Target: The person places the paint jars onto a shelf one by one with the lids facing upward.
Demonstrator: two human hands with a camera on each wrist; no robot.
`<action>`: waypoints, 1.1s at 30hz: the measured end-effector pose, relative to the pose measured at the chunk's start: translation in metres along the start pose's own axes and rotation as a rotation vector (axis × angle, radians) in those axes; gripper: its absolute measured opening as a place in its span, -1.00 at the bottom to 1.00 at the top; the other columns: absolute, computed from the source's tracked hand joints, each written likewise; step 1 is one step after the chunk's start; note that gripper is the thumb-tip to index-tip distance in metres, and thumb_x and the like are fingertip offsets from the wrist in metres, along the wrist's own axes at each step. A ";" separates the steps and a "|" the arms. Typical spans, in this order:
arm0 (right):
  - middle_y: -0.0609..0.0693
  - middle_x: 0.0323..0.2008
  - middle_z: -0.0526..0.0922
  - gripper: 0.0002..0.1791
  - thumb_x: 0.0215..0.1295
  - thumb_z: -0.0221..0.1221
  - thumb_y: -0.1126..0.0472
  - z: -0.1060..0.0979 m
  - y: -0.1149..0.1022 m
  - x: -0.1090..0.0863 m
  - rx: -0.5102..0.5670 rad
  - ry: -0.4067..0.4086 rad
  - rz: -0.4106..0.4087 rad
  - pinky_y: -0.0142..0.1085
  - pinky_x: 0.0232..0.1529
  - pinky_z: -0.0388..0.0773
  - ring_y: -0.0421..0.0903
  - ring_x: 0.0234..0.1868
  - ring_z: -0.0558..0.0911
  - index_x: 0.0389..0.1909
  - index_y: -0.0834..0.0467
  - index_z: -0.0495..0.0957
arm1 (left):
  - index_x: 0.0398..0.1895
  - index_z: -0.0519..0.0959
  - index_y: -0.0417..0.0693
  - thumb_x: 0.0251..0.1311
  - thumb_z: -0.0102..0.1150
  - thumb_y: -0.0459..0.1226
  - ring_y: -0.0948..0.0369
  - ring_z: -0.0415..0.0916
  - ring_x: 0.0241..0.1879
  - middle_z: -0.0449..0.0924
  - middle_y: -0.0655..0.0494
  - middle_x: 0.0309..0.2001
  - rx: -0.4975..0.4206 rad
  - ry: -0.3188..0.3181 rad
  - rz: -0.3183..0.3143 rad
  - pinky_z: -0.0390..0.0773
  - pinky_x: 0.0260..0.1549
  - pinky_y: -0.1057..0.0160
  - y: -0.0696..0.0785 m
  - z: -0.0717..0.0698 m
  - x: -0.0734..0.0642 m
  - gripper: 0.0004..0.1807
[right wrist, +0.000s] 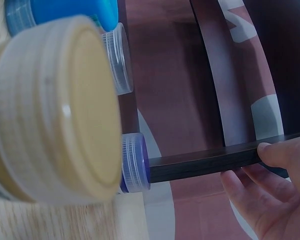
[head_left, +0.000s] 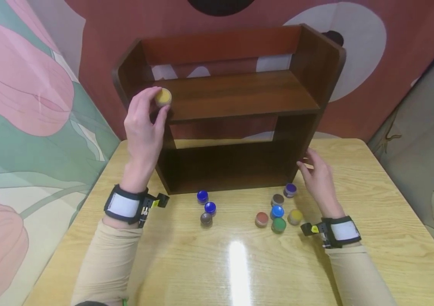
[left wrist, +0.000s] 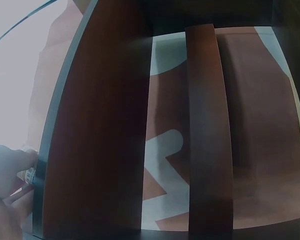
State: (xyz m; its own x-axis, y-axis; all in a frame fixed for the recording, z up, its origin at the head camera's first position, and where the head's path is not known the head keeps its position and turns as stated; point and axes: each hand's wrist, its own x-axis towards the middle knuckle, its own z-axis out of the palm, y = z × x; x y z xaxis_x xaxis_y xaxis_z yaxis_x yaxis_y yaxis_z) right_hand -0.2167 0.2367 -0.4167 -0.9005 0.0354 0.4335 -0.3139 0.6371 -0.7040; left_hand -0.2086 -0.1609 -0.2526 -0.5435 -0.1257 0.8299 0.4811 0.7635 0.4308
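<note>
Pots [head_left: 210, 208] in two groups stand on the desk [head_left: 186, 263], beyond a pair of beige sleeves [head_left: 111, 259] with black straps [head_left: 126, 206] at the wrists. Nearest in the left group is a dark pot [head_left: 206, 219], with two blue pots [head_left: 202, 196] close behind it. The right group has a red pot [head_left: 261, 219] and a green pot [head_left: 279, 225] in front, a yellow pot [head_left: 295, 216] and a light blue pot [head_left: 277, 212] just past them, then a brown pot [head_left: 277, 200] and, farthest back, a purple pot [head_left: 290, 190] near the shelf's right front corner.

Past these, the right hand [head_left: 318, 182] pinches the edge of the shelf's right side, thumb on one face and fingers on the other.

The brown shelf [head_left: 236, 97] stands upright on the desk, with a bottom board, an upper board and a rail across the top back. Raised before the upper board's left end, the left hand [head_left: 144, 123] has thumb and forefinger clamped on a held pot [head_left: 164, 97], its yellow top showing. I cannot tell whether that pot touches the shelf.

Behind everything is a patterned wall [head_left: 358, 119], dark red with pale shapes, turning to pink and green on the left.
</note>
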 end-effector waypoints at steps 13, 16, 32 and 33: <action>0.28 0.16 0.61 -0.56 0.45 0.09 0.31 0.007 0.000 0.002 0.007 0.003 -0.003 0.13 0.00 0.66 0.29 0.12 0.64 0.32 0.17 0.42 | 0.15 0.55 -0.19 0.29 0.25 -0.22 0.09 0.54 0.19 0.60 -0.12 0.14 0.033 -0.021 -0.007 0.57 0.24 0.23 -0.007 0.001 0.008 -0.60; 0.29 0.15 0.61 -0.55 0.45 0.09 0.32 0.007 0.001 0.002 0.012 0.001 -0.004 0.13 0.00 0.67 0.29 0.12 0.64 0.33 0.18 0.41 | 0.15 0.54 -0.20 0.29 0.25 -0.22 0.07 0.54 0.19 0.60 -0.14 0.14 0.048 -0.036 -0.015 0.58 0.24 0.22 -0.008 0.001 0.010 -0.59; 0.28 0.15 0.61 -0.56 0.45 0.09 0.30 0.009 0.000 0.002 0.013 0.002 0.004 0.12 0.01 0.67 0.28 0.13 0.64 0.33 0.17 0.41 | 0.20 0.50 -0.23 0.33 0.20 -0.23 0.04 0.49 0.25 0.55 -0.16 0.19 0.135 -0.151 -0.047 0.49 0.34 0.21 -0.009 0.000 0.015 -0.57; 0.28 0.15 0.61 -0.56 0.45 0.09 0.30 0.009 -0.001 0.002 0.015 0.001 0.004 0.12 0.01 0.67 0.28 0.13 0.64 0.32 0.17 0.42 | 0.21 0.50 -0.22 0.33 0.20 -0.23 0.04 0.49 0.25 0.54 -0.16 0.20 0.139 -0.158 -0.051 0.49 0.34 0.21 -0.008 0.000 0.015 -0.57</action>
State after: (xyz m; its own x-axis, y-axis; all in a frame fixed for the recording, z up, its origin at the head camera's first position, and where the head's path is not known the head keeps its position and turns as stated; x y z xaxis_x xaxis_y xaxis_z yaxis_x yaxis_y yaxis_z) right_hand -0.2209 0.2295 -0.4206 -0.9014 0.0392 0.4313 -0.3144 0.6255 -0.7141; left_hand -0.2208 -0.1694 -0.2435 -0.6710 -0.0743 0.7377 0.3566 0.8400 0.4089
